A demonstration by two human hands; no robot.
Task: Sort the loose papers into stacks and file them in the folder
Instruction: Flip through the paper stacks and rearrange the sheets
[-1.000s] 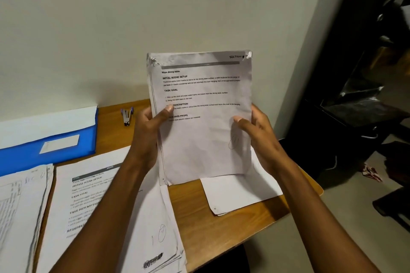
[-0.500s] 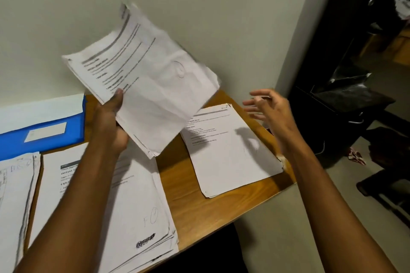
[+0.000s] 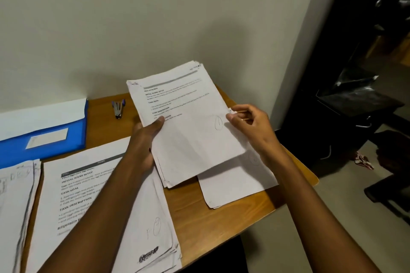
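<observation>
The left hand (image 3: 146, 139) grips the sheaf of papers (image 3: 188, 122) above the worktop's far right corner; the right hand's fingers (image 3: 236, 115) pinch its edge. A loose pinch could let sheets slide apart.

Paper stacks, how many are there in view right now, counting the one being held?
4: the held stack in both hands, one on the table beneath it, a big one under the left forearm, one at the left edge, partly cut off.
</observation>
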